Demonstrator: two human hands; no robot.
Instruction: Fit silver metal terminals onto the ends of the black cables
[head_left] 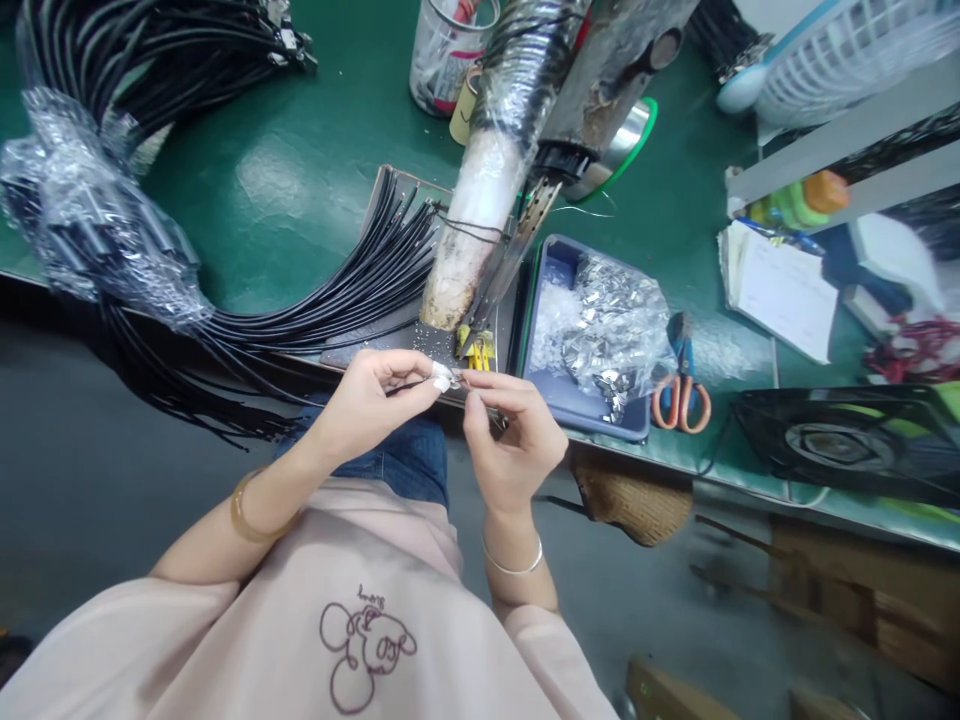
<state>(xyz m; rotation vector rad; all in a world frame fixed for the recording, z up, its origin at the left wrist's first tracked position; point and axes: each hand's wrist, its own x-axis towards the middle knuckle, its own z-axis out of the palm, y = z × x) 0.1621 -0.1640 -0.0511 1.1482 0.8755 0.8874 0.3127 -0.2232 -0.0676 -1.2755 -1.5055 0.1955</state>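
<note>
My left hand point(375, 395) is closed on a thin black cable point(403, 387), close to its end. Something white point(442, 376), perhaps tape, shows at its fingertips. Opposite it, my right hand point(517, 430) pinches a small metallic piece point(459, 379) against the cable's end; its exact kind is too small to make out. Just beyond my fingers is a yellow piece point(477, 348) below a dark pointed tool. To the left, a fan of black cables point(352, 290) lies with its ends on a dark board point(375, 345).
A white, plastic-wrapped pipe point(469, 230) slants down close above my hands. At right, a blue tray point(536, 370) holds bagged metal pieces point(611, 320), with orange-handled scissors point(681, 400) beside it. Plastic-wrapped cables point(90, 220) hang over the table edge at left. A fan point(840, 440) lies far right.
</note>
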